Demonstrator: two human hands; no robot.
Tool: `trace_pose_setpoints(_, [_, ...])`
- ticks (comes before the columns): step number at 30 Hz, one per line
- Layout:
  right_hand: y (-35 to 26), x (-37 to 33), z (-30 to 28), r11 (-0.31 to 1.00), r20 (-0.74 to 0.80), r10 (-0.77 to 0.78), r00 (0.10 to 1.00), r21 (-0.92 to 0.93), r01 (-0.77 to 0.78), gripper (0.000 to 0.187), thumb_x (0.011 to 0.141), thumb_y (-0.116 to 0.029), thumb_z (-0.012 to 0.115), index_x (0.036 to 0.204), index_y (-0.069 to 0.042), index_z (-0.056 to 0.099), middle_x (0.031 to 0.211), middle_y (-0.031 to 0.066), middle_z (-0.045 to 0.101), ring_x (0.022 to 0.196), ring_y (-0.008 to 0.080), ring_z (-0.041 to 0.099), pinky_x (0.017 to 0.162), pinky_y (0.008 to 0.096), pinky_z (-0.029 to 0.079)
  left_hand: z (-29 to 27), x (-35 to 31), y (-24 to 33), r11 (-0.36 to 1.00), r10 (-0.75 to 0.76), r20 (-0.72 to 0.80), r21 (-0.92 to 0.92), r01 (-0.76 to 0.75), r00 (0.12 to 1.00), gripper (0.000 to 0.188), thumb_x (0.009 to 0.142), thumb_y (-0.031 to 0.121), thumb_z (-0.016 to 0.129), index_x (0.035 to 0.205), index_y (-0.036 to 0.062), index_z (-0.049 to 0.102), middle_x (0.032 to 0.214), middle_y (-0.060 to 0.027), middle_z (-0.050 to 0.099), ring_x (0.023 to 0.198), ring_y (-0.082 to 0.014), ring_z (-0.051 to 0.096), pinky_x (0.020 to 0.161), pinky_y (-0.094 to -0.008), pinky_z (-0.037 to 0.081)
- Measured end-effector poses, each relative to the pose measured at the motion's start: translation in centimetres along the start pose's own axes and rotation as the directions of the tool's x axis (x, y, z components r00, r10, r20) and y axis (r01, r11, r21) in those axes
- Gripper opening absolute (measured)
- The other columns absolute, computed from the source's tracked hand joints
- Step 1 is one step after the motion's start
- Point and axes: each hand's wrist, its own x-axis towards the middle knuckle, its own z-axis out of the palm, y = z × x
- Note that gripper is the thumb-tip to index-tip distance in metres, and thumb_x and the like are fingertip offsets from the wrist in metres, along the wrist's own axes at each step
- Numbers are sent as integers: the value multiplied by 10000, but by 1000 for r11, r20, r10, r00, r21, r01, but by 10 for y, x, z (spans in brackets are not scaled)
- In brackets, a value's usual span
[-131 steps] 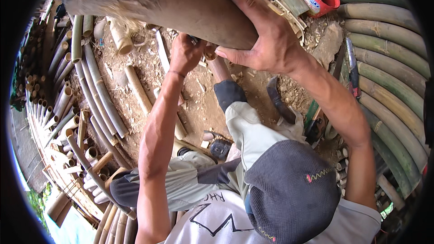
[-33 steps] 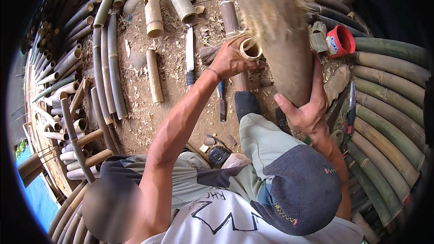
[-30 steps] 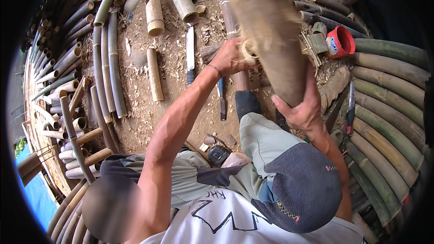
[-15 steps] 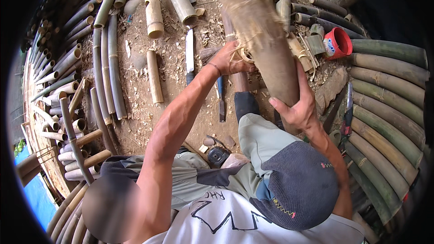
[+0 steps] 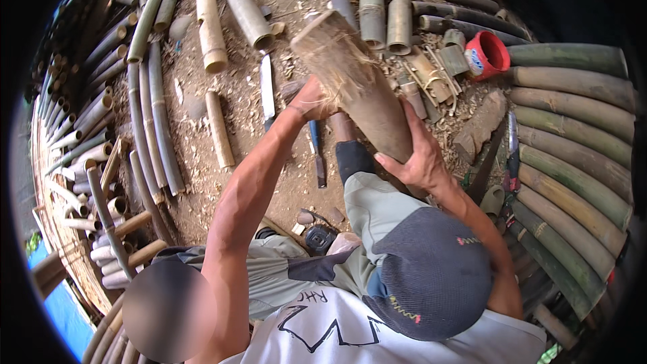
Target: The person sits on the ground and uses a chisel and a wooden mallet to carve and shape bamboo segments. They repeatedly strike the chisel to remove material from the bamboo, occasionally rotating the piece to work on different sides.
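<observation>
A thick brown bamboo or wooden piece [image 5: 377,114], shaggy with torn fibres in its middle, slants between my hands above the ground. My left hand [image 5: 313,100] is closed at its left side, its fingertips partly hidden behind the frayed fibres. My right hand [image 5: 419,155] grips the right side lower down, thumb against the face and fingers along the edge. Below my left hand lies a chisel [image 5: 317,155] with a blue handle. To its left a broad-bladed knife [image 5: 267,91] points away from me.
Cut bamboo tubes [image 5: 244,10] stretch along the far side. Split bamboo lengths [image 5: 573,128] fan out at right, near a red container [image 5: 486,57] and another knife [image 5: 513,152]. Bamboo is stacked [image 5: 108,108] at left. A dark tape measure [image 5: 320,238] sits by my legs; chips litter the dirt.
The frayed piece has come down closer to me and slightly left, with both hands moving along with it. The whole view has also shifted a little.
</observation>
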Motion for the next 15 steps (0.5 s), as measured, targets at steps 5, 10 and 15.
trace_pose_setpoints(5, [-1, -9, -3, 994, -163, -53, 985, 90, 69, 1032, 761, -407, 790, 1519, 20, 235, 1405, 330, 445, 1242, 452, 542, 1024, 455, 490, 0, -4, -7, 956, 41, 23, 291, -46, 999, 707, 678, 234, 868, 1286, 26, 574, 1271, -136, 613, 1176, -262, 568, 1032, -402, 449])
trace_pose_setpoints(10, [5, -7, -12, 995, -12, 67, 998, 80, -66, 1013, 757, -394, 791, 1521, -9, 250, 1379, 328, 466, 1200, 465, 565, 996, 472, 510, -15, 7, -24, 629, 205, 197, 724, -283, 959, 748, 665, 291, 864, 1301, 31, 569, 1315, -177, 582, 1245, -318, 519, 1077, -431, 405])
trace_pose_setpoints(15, [6, -7, -1, 997, 99, -1, 995, 77, -7, 1043, 729, -386, 806, 1542, -54, 242, 1376, 305, 484, 1178, 451, 583, 994, 463, 512, -49, -27, -69, 997, 26, 58, 64, -30, 998, 707, 694, 256, 885, 1294, 41, 579, 1267, -143, 622, 1180, -273, 575, 1035, -406, 454])
